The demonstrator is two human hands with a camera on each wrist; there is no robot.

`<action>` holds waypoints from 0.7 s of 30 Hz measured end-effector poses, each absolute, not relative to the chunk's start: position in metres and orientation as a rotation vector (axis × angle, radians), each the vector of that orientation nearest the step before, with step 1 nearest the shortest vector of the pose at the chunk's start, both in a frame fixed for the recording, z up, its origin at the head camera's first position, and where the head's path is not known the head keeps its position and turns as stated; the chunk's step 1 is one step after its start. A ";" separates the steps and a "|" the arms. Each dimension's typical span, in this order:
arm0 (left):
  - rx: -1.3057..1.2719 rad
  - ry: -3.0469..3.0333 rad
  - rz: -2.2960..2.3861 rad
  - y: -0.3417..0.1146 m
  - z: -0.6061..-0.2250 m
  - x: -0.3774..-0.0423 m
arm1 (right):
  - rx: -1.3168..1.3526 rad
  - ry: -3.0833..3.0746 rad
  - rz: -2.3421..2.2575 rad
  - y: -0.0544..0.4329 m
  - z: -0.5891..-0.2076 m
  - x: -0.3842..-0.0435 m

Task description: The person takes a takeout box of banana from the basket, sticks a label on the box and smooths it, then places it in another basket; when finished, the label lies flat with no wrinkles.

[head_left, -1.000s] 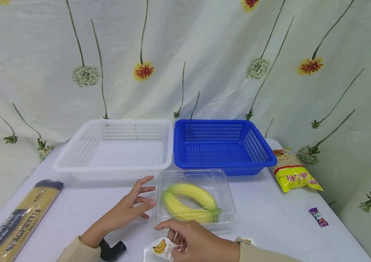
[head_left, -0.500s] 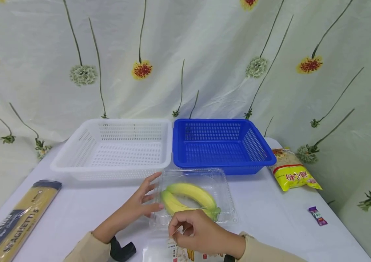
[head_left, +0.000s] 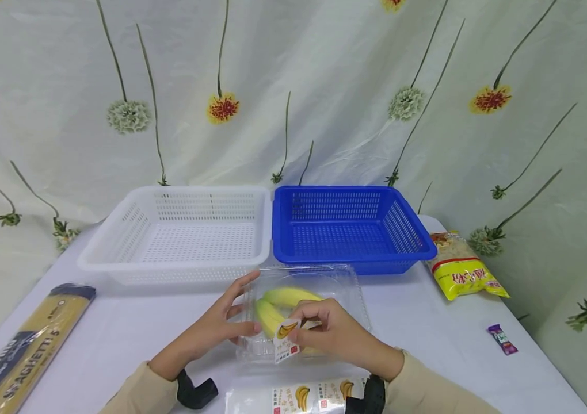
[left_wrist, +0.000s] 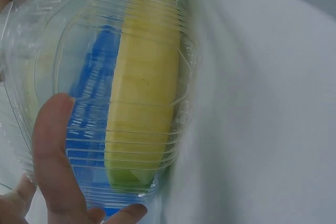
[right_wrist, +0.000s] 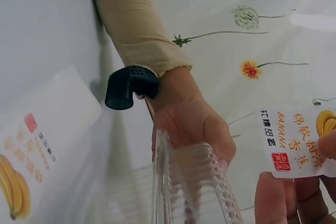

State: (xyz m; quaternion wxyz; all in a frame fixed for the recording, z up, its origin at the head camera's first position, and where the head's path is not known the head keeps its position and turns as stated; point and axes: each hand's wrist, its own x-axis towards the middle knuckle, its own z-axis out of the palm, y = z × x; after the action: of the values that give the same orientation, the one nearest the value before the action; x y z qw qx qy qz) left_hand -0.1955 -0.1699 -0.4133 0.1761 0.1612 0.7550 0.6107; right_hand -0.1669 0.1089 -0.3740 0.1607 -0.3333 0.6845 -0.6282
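A clear plastic clamshell box point(head_left: 353, 287) with bananas point(head_left: 290, 296) inside stands on the table in front of the baskets. My left hand point(head_left: 221, 322) rests against the box's left side, fingers spread; the left wrist view has its thumb point(left_wrist: 52, 145) straight along the clear plastic, beside a banana point(left_wrist: 142, 87). Over the box's front part, my right hand point(head_left: 337, 330) pinches a white banana sticker point(head_left: 284, 348) between thumb and fingers. The right wrist view gives its printed face, a label point(right_wrist: 294, 145) reading BANANA. Nearer me lies a sheet of banana stickers point(head_left: 252, 401), partly cut off by the frame.
Behind the box stand a white basket point(head_left: 205, 266) and a blue basket point(head_left: 345, 259), side by side. A spaghetti pack point(head_left: 29, 345) lies at left. To the right are a yellow-and-clear food bag point(head_left: 464, 276) and a small purple snack packet point(head_left: 502, 339).
My right hand has lifted the sticker off the sheet and brought it up over the box. The left hand has moved slightly right, from beside the box onto its left side.
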 end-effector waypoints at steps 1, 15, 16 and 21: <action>0.459 2.137 1.734 -0.170 -0.414 -0.196 | -0.922 1.973 -1.794 0.111 -0.373 -0.169; 0.472 2.146 1.744 -0.171 -0.412 -0.193 | -0.725 2.189 -1.766 0.134 -0.364 -0.205; 0.472 2.148 1.741 -0.172 -0.413 -0.193 | -0.726 2.191 -1.763 0.135 -0.365 -0.207; 0.485 2.139 1.741 -0.173 -0.414 -0.193 | -0.742 2.193 -1.733 0.137 -0.369 -0.214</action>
State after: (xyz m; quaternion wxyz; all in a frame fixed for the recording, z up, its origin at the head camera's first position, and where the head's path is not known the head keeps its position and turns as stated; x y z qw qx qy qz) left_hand -0.1925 -0.1726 -0.4142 0.1698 0.1706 0.7528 0.6127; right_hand -0.2145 0.1372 -0.3691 0.1246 -0.2546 0.7525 -0.5945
